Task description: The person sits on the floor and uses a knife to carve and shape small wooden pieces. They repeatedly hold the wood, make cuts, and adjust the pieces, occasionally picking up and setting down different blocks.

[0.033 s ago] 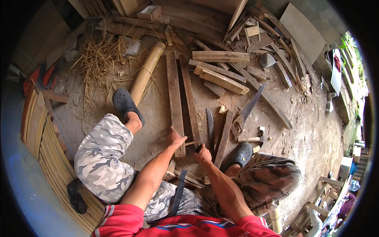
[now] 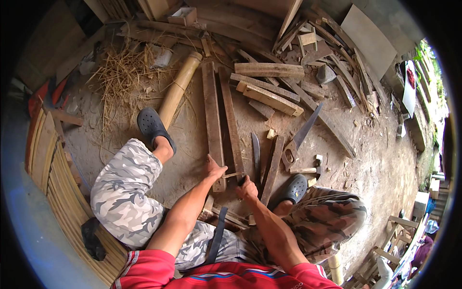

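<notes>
My left hand [image 2: 215, 168] is closed over the near part of a long wooden beam [image 2: 212, 111] on the ground, thumb toward the right. A second, narrower beam [image 2: 230, 115] lies just right of it, slightly angled. At its near end my right hand [image 2: 248, 188] is closed around a small dark object [image 2: 241, 180], mostly hidden by the fingers. A thin tan strip [image 2: 233, 174] spans between both hands, across the beam ends; it looks like a tape measure's blade, though I cannot be sure.
Right of my hands lie a long blade [image 2: 256, 150], a short beam [image 2: 273, 168], a handsaw [image 2: 303, 130] and a hammer [image 2: 308, 169]. A bamboo pole [image 2: 180, 89] lies by my left foot. Timber offcuts [image 2: 269, 70] and straw-like shavings [image 2: 120, 72] cover the far ground.
</notes>
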The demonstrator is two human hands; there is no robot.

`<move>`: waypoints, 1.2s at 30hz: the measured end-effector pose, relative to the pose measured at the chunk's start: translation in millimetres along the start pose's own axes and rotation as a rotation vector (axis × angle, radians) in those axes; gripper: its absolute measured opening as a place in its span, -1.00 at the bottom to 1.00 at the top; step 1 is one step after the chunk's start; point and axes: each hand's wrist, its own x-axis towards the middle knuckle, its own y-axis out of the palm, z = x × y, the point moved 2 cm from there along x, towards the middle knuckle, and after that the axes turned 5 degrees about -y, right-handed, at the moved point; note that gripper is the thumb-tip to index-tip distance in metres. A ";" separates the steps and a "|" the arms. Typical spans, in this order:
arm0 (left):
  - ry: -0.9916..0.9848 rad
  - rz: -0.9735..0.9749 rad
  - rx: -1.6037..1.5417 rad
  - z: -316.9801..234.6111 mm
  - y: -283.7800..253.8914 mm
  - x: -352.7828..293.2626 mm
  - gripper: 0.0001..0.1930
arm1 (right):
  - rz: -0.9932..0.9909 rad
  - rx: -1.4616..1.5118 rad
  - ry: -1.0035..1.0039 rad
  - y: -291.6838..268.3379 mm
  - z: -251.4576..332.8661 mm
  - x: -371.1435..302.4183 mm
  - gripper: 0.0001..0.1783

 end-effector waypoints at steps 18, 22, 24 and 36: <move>-0.009 0.051 -0.124 11.0 -16.8 0.2 -0.40 | -0.132 0.076 -0.053 -13.6 19.2 22.3 -0.12; 0.022 0.033 -0.229 11.7 1.6 1.4 0.10 | -0.048 0.057 -0.032 -8.1 8.8 21.3 -0.08; 0.038 0.011 -0.170 19.6 7.6 8.0 0.15 | -0.025 0.050 -0.036 -1.4 0.2 22.2 -0.07; 0.371 -0.538 0.120 -7.9 0.7 -26.8 -0.05 | -0.411 0.529 -0.061 -17.3 -6.9 21.1 -0.68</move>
